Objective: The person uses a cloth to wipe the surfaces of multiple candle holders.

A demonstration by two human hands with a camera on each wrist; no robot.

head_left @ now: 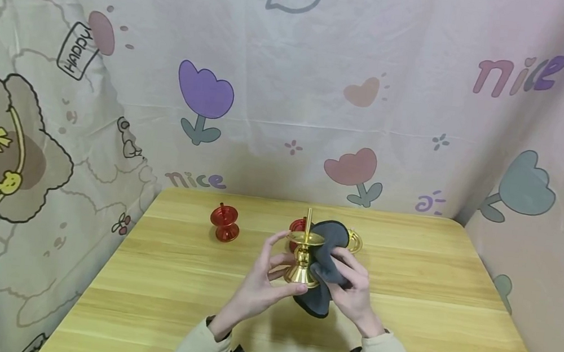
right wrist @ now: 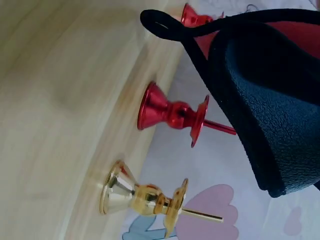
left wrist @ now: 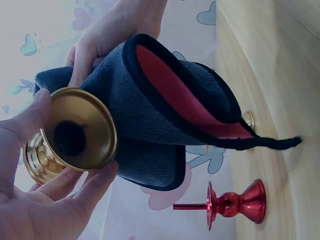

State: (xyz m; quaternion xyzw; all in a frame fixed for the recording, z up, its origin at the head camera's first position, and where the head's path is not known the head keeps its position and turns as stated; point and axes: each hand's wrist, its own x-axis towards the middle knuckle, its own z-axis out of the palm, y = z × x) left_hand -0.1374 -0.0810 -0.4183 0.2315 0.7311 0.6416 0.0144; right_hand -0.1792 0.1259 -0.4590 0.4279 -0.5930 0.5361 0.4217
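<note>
My left hand [head_left: 257, 288] grips a gold candlestick [head_left: 303, 255] by its base, holding it upright above the table with its spike on top. In the left wrist view, the hollow underside of the candlestick [left wrist: 96, 130] faces the camera, with fingers and thumb around the rim. My right hand [head_left: 355, 288] pinches a dark grey cloth [head_left: 328, 248] with black edging, which lies against the candlestick's right side. A red lining [left wrist: 175, 90] shows inside the cloth's fold. The right hand is hidden in the right wrist view, where the cloth [right wrist: 280, 130] hangs at the right.
One red candlestick [head_left: 226, 224] stands at the table's back left. Another red candlestick [right wrist: 172, 114] and a second gold candlestick [right wrist: 145, 196] stand farther back, partly hidden behind my hands in the head view. A printed curtain [head_left: 280, 85] hangs behind the wooden table [head_left: 159, 289].
</note>
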